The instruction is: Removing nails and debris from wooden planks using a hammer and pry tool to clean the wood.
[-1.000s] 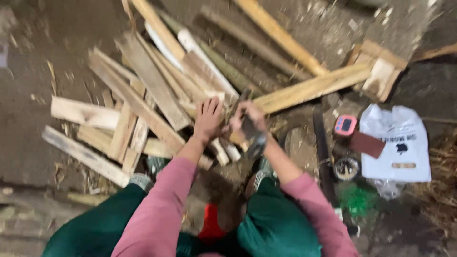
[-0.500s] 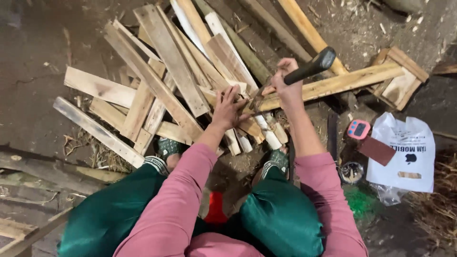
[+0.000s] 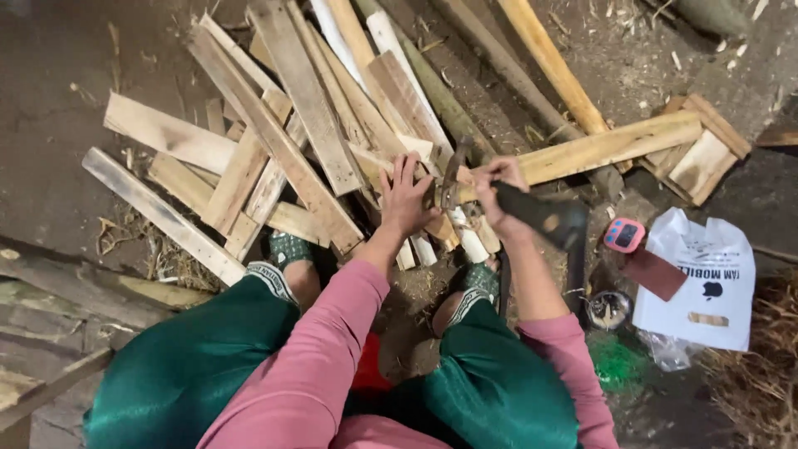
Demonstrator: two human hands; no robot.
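The person crouches over a heap of scrap wooden slats point(image 3: 274, 141) spread on the dirt ground point(image 3: 58, 75), knees in green trousers to either side and pink sleeves reaching forward. The right hand point(image 3: 497, 189) is wrapped with closed fingers around the dark handle of a hammer point(image 3: 532, 212); the handle runs down to the right from the hand, and the metal claw head point(image 3: 451, 179) stands just left of the hand, down against the wood. The left hand point(image 3: 407, 195) lies flat with its fingers spread open, pressing on the slats just beside the hammer head; it grips nothing. Hammer head and both hands sit at the near end of a long pale plank point(image 3: 598, 148) that runs up to the right across the pile. Whether the claw has hold of a nail cannot be told. Further slats fan out to the left and upward, several crossing one another, and a round pole point(image 3: 553, 66) lies diagonally beyond the plank. At the far right end of the plank rests a small framed wooden piece point(image 3: 702, 150). To the right of the right forearm, on the ground, lie a small pink device point(image 3: 623, 235), a white plastic bag point(image 3: 706, 274) with a brown flat piece point(image 3: 657, 273) against its edge, and a small round tin point(image 3: 609, 309). A feet in patterned socks show below the hands, near the short pale offcuts.
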